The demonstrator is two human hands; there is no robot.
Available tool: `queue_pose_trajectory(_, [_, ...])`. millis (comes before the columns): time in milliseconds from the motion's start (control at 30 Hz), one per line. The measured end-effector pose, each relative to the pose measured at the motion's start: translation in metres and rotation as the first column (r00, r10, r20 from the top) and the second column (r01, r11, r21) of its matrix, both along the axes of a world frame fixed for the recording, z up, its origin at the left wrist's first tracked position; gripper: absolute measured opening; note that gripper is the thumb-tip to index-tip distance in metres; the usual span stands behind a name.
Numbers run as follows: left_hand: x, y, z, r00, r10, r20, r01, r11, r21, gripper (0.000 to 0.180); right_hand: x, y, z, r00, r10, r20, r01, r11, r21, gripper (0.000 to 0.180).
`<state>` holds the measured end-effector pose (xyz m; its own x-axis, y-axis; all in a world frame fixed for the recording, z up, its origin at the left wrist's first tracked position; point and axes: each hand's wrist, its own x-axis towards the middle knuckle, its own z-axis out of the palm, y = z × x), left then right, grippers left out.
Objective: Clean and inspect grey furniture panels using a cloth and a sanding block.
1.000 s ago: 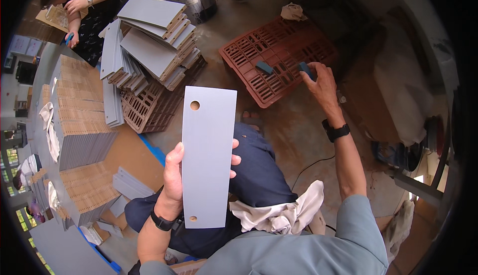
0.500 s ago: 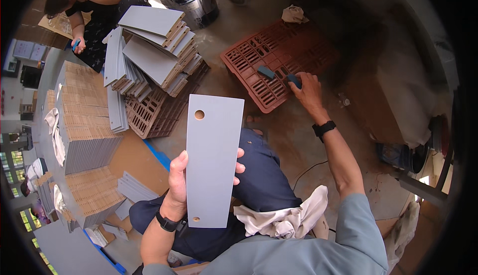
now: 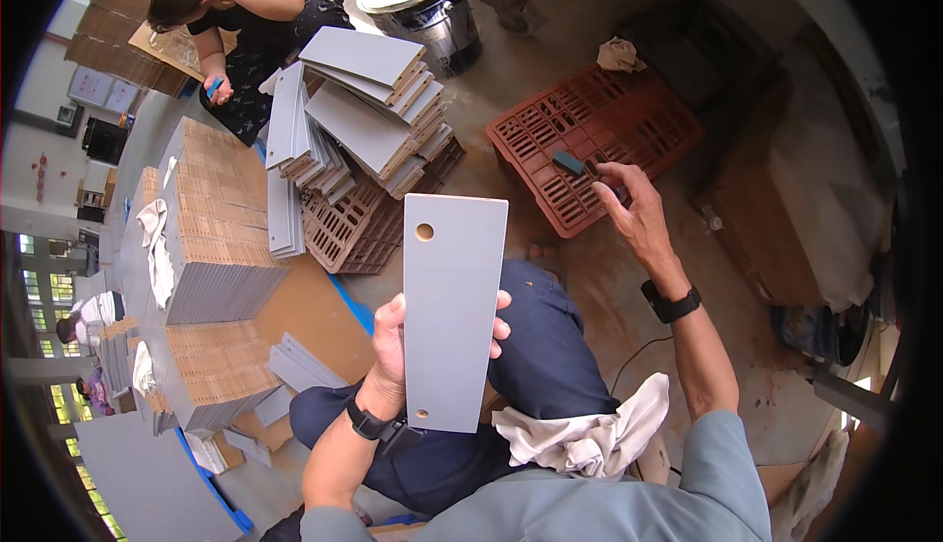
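Grey panel (image 3: 455,316) in left hand (image 3: 390,351)

At mid-frame I have a passage between the flat grey rectangular panel (image 3: 457,316) in the left hand (image 3: 391,341) and the red-brown slotted plastic crate (image 3: 599,125). Upper left of centre, a fanned stack of grey panels (image 3: 365,120) blocks travel. A blue-green oblong block (image 3: 567,162) obstructs the right hand (image 3: 637,206) leftward. A crumpled off-white cloth (image 3: 589,436), lower centre, limits low clearance.

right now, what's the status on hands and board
Left hand gripping board. Right hand at crate, near blue block, grip unclear. Cloth on lap.
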<state>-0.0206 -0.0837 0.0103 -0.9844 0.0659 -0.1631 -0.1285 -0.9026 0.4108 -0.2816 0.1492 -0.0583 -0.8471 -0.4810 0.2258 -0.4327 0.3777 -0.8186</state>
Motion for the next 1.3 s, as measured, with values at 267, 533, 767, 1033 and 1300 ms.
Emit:
queue_pose_trajectory(267, [0.02,0.012,0.034,0.99,0.131,0.046,-0.112,0.949,-0.296,0.094,0.076,-0.028,0.103,0.862,0.501,0.08,-0.456,0.833,-0.312,0.031])
queue_pose_trajectory(533, [0.068,0.038,0.067,0.982,0.191,0.004,-0.173,0.897,-0.407,0.092,0.116,-0.035,0.129,0.723,0.687,0.074,-0.61,0.685,-0.398,0.053])
queue_pose_trajectory(767, [0.108,0.07,0.084,0.959,0.284,0.0,-0.245,0.827,-0.505,0.087,0.174,-0.057,0.14,0.25,0.874,0.416,-0.478,0.485,-0.732,0.036])
queue_pose_trajectory(1033, [0.141,0.08,0.089,0.933,0.357,-0.033,-0.318,0.781,-0.537,0.086,0.221,-0.063,0.145,0.423,0.777,0.466,-0.49,0.628,-0.604,0.044])
queue_pose_trajectory(1300, [0.157,0.049,0.065,0.892,0.451,0.002,-0.38,0.753,-0.537,0.077,0.246,-0.113,0.145,0.429,0.654,0.623,-0.444,0.754,-0.485,0.052])
